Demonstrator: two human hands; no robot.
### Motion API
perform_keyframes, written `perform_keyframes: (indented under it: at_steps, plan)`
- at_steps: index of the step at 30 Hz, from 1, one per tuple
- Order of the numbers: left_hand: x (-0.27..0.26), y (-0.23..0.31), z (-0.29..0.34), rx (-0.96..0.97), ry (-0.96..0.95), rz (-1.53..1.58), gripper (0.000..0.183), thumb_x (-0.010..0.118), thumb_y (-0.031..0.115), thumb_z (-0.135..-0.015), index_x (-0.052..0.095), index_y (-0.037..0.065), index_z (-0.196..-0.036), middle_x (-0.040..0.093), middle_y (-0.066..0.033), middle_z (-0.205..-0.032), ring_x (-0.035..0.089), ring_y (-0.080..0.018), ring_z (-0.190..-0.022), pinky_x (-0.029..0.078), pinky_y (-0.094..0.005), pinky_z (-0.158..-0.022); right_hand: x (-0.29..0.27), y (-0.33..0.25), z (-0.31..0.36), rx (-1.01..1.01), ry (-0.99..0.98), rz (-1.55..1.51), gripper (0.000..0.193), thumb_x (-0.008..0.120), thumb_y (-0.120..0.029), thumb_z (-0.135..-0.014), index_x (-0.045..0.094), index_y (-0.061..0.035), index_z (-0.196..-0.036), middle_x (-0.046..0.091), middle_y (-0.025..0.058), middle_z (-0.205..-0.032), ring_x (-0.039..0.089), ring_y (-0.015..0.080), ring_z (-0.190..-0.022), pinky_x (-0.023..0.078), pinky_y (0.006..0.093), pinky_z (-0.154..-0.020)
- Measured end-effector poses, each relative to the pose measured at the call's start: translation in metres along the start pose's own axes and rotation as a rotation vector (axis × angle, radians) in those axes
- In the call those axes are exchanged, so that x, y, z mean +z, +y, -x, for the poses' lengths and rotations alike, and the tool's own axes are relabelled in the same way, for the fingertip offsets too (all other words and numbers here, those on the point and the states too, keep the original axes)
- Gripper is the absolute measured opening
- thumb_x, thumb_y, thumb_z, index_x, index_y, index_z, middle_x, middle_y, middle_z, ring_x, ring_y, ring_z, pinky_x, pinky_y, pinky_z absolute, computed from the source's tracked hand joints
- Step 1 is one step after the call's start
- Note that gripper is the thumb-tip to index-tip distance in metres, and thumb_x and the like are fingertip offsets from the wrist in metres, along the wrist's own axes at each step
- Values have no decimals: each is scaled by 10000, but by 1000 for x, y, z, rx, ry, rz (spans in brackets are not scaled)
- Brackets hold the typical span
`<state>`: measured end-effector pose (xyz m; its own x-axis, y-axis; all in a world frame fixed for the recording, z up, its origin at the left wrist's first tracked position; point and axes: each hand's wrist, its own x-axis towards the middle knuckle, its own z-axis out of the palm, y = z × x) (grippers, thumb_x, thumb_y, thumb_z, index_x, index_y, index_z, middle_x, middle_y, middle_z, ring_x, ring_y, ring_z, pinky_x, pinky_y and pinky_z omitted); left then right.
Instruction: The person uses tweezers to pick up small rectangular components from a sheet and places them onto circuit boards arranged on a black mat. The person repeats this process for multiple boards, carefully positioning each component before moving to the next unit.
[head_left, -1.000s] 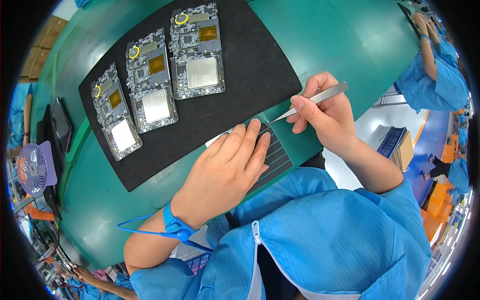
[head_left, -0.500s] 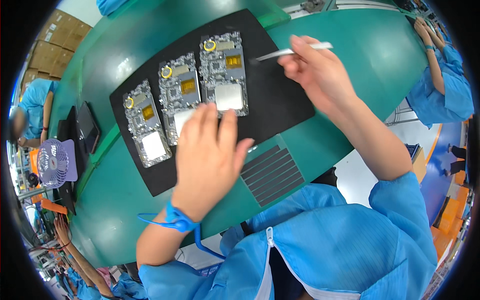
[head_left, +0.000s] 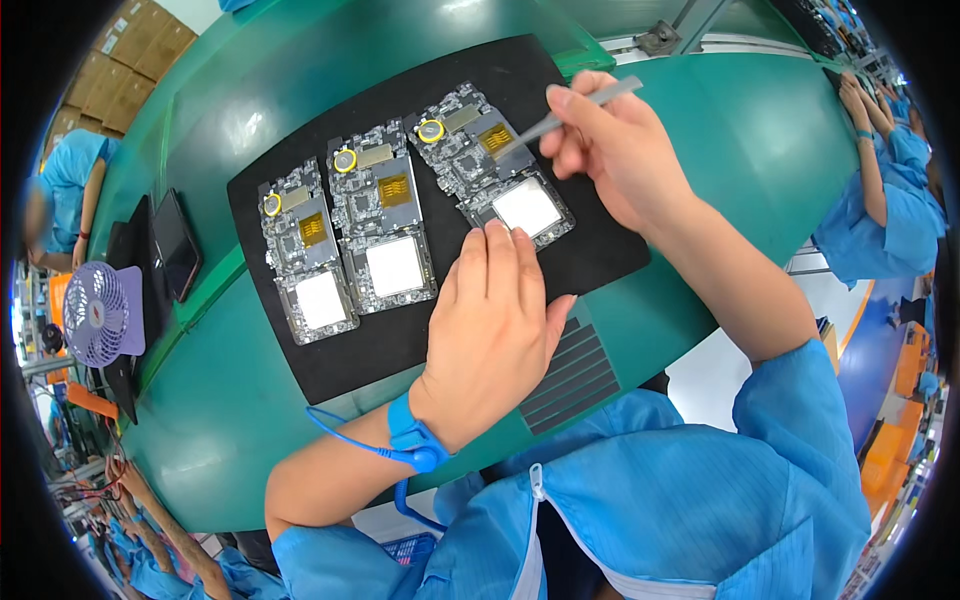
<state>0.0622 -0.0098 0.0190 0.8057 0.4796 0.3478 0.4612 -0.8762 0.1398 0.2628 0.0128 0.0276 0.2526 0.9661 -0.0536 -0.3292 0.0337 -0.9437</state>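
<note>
Three circuit boards lie on a black mat [head_left: 605, 230], each with a yellow-ringed coin cell, an amber patch and a pale square plate. The left board [head_left: 288, 245] and the middle board [head_left: 365, 220] stand close together. Apart from them, the right board [head_left: 468, 170] is slanted. My left hand [head_left: 488, 325] rests with outstretched fingers at the lower edge of the right board's pale plate. Pinched in my right hand [head_left: 625, 150] is a slim grey tool that looks like tweezers [head_left: 612, 93]. Its tip is at the amber patch of that board.
Black strips [head_left: 570, 380] lie on the green table [head_left: 220, 420] near its front edge. A blue wrist strap [head_left: 410, 435] with a coiled cord is on my left wrist. At the left are a purple fan [head_left: 97, 315] and a dark flat device [head_left: 178, 245]. Other people work nearby.
The right board now sits slanted and farther from the middle one. My left hand has shifted right, uncovering the middle board's plate. The tweezers' tip has come down onto the right board.
</note>
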Motion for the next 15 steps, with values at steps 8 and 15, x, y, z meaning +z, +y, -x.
perform_keyframes:
  at_steps: [8,15]
  plan:
    - [9,-12,1,66,34,-47,543,694,262,-743,567,-118,-1109,555,-236,-1078,534,-338,-1010,494,-361,-827,6,17,9,-25,-42,93,221,579,-140,-912,381,-49,-877,561,87,-612,562,112,-491,534,272,-468]
    - [9,-15,1,86,16,-39,548,682,260,-737,570,-121,-1114,562,-243,-1075,555,-336,-984,502,-350,-813,4,20,8,-57,-25,82,210,567,-107,-914,373,-36,-875,534,79,-593,568,117,-505,561,278,-484]
